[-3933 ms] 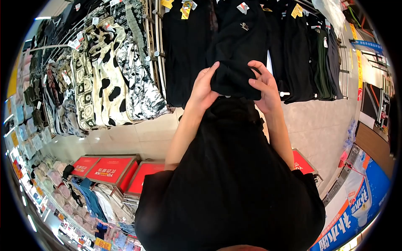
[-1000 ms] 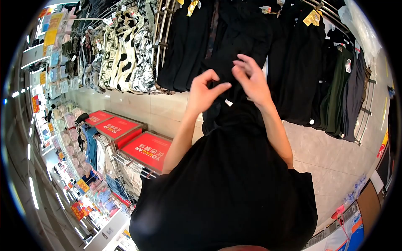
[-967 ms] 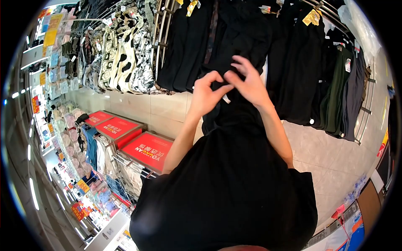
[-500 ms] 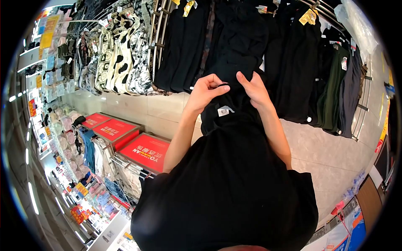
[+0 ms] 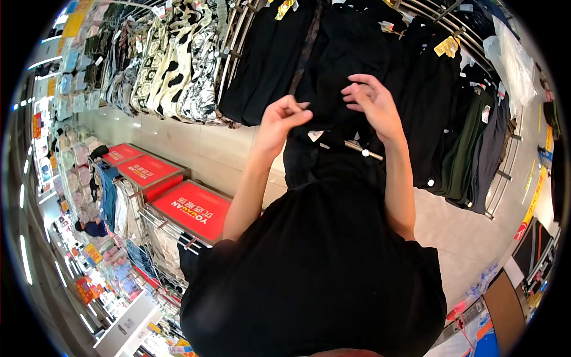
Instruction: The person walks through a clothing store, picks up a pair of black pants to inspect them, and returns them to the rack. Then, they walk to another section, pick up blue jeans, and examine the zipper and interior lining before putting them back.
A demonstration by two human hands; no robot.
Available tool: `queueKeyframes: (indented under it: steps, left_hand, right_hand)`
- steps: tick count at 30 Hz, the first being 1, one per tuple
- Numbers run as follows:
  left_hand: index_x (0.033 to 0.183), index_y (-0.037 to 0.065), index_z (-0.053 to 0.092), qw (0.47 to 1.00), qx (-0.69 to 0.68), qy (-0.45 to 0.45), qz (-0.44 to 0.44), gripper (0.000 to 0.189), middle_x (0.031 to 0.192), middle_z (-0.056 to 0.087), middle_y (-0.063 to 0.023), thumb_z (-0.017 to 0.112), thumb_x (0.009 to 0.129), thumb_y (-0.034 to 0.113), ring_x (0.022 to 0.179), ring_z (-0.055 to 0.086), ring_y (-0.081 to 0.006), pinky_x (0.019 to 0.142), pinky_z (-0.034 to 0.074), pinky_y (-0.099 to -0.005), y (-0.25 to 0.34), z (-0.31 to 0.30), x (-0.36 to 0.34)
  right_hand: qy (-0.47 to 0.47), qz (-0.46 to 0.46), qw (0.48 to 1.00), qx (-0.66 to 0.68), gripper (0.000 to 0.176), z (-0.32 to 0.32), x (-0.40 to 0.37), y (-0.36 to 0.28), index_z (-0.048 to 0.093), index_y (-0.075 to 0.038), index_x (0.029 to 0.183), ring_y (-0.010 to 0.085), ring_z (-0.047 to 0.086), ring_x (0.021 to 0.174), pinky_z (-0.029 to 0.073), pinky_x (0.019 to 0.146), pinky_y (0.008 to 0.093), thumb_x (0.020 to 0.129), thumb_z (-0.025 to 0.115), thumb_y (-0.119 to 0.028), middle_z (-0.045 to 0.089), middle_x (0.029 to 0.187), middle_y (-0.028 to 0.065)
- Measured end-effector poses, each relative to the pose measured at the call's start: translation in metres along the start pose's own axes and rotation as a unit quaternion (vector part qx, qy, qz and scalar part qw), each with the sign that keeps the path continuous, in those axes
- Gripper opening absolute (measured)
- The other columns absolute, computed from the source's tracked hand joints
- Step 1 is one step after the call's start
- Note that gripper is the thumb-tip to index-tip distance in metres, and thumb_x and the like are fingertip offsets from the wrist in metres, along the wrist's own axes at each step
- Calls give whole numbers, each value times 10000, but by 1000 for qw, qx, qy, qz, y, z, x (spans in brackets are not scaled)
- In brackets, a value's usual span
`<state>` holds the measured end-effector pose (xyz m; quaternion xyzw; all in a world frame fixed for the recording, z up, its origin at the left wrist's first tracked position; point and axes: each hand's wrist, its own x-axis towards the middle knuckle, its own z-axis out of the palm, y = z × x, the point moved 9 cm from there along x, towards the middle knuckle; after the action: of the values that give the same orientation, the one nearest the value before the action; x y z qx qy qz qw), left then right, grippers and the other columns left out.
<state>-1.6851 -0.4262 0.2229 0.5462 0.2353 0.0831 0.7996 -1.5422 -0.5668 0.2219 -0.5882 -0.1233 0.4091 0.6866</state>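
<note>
My left hand (image 5: 278,121) is closed on the black cloth of a black garment (image 5: 333,157) that hangs on the rack in front of me. A small white label (image 5: 314,135) shows on the cloth just right of that hand. My right hand (image 5: 370,102) is raised a little higher with its fingers curled and spread, resting against the garment's dark cloth; I cannot tell whether it grips any. A metal rack prong (image 5: 364,152) sticks out below my right wrist.
Black and dark green clothes (image 5: 470,137) hang along the rail to the right, black-and-white patterned clothes (image 5: 172,65) to the left. Bins with red signs (image 5: 184,208) stand on the tiled floor at the left. Shelves of small goods line the far left.
My hands have drawn apart: the right one has risen and opened its fingers, the left stays closed on the cloth. The white label has shifted up towards my left hand. My head turned slightly.
</note>
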Motion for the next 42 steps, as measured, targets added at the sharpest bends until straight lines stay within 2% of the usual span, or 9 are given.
queueKeyframes:
  steps: [9, 15, 19, 23, 28, 31, 34, 39, 42]
  left_hand:
    - [714, 32, 551, 997, 33, -22, -64, 171, 950, 675, -127, 679, 791, -53, 811, 622, -97, 755, 482, -226, -22, 29, -15]
    - [726, 50, 508, 998, -52, 23, -8, 202, 748, 621, -43, 630, 858, -43, 1004, 641, -183, 774, 447, -225, -18, 15, -6]
    - [807, 63, 471, 995, 36, 72, 58, 174, 655, 423, 86, 597, 925, 37, 602, 400, 15, 524, 276, -166, -5, 6, -1]
    - [850, 74, 471, 983, 63, 150, 84, 148, 659, 377, 110, 560, 965, 106, 570, 265, 22, 491, 199, -174, 1, -11, 7]
    - [974, 60, 528, 997, -35, 67, 10, 80, 701, 486, 67, 591, 944, 99, 643, 429, 6, 577, 345, -157, -3, 5, 17]
    - [1094, 31, 563, 997, 65, 31, -23, 255, 700, 481, 48, 672, 882, 118, 666, 467, -31, 603, 380, -190, 8, 26, 19]
    - [1127, 41, 611, 897, 431, -67, 69, 418, 673, 493, -14, 770, 761, 167, 633, 436, -104, 589, 392, -271, 34, 56, 19]
    - [1111, 21, 629, 870, 477, -100, 76, 334, 809, 636, -53, 718, 833, 183, 729, 571, -125, 638, 445, -282, 20, 49, 31]
    - [1123, -72, 592, 989, -36, -134, -58, 291, 1118, 654, -124, 522, 980, 171, 1009, 634, -212, 875, 494, -289, 9, 55, 26]
  right_hand:
    - [-35, 89, 990, 107, 411, 24, -12, 62, 527, 6, 1144, 186, 588, 1008, 468, 844, 290, 804, 728, -113, 599, 1082, 155]
    - [-63, 118, 975, 179, 355, 28, -22, 53, 521, -1, 1141, 124, 567, 946, 452, 803, 241, 827, 684, -21, 585, 1059, 73]
    - [-106, 116, 977, 143, 266, 8, -24, 66, 562, -10, 1049, 94, 591, 872, 468, 768, 210, 812, 674, 32, 606, 933, 20]
    - [-11, 105, 972, 210, 142, -25, -30, 60, 562, -24, 1038, 102, 587, 942, 460, 828, 242, 895, 558, -23, 615, 1010, 18]
    - [104, 72, 941, 313, 340, -65, -38, 51, 551, 4, 1201, 188, 572, 1049, 438, 965, 323, 863, 545, -29, 634, 1102, 59]
    - [51, 86, 916, 389, 338, -57, -38, 41, 556, 10, 1209, 214, 581, 1078, 453, 971, 356, 885, 494, -66, 639, 1141, 85]
    - [-29, 60, 898, 435, 361, -47, -36, 30, 548, 19, 1226, 242, 600, 1089, 466, 970, 385, 915, 415, -110, 630, 1190, 121]
    - [-80, -19, 840, 537, 393, -52, -38, 9, 529, 45, 1244, 299, 602, 1117, 468, 993, 433, 950, 339, -134, 618, 1209, 170]
    - [-102, -30, 835, 540, 386, -51, -36, 6, 535, 46, 1234, 297, 607, 1112, 495, 964, 438, 984, 345, -178, 618, 1202, 178]
